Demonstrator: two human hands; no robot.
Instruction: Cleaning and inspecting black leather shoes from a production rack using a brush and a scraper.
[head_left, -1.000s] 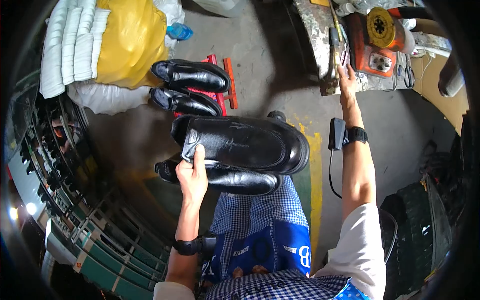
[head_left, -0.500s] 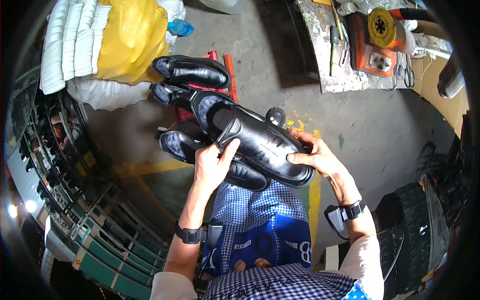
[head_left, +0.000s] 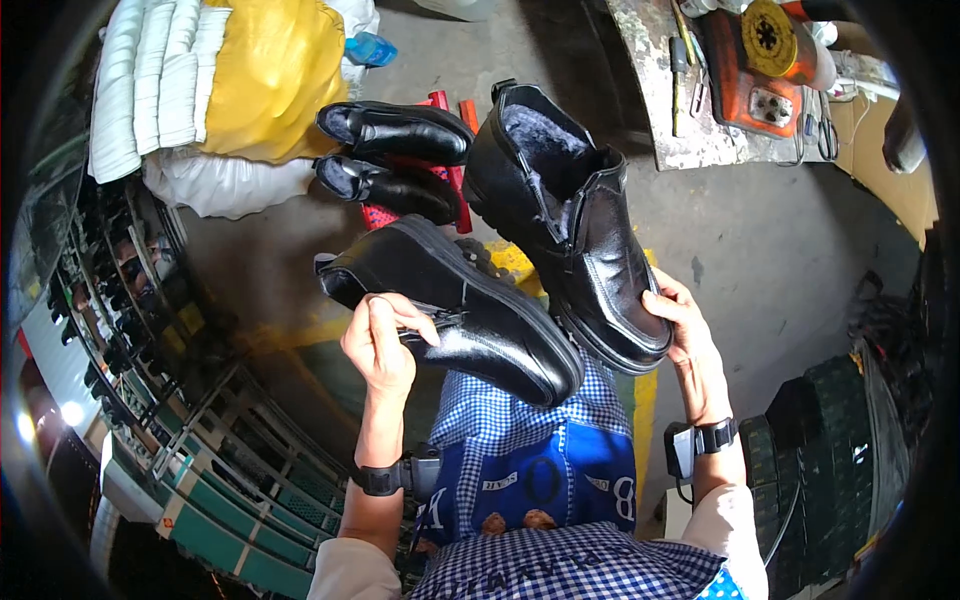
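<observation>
Two black leather ankle boots are in my hands. My left hand is closed at the opening of the left boot, which lies tilted on its side, toe toward the lower right. The right boot is held by its toe end in my right hand, thumb on the upper and the other fingers mostly hidden behind. Its opening faces up, showing grey fuzzy lining. The toes of both boots come close together over my checked apron.
Beyond the left boot, two more black shoes rest on a red stool. White and yellow bundles are stacked far left. A worktable with tools and an orange machine stands far right. Racks line the left side.
The boots, overlapping before, are now spread apart. The right one has swung upright with its opening away from me; the left one has rolled to show its sole edge.
</observation>
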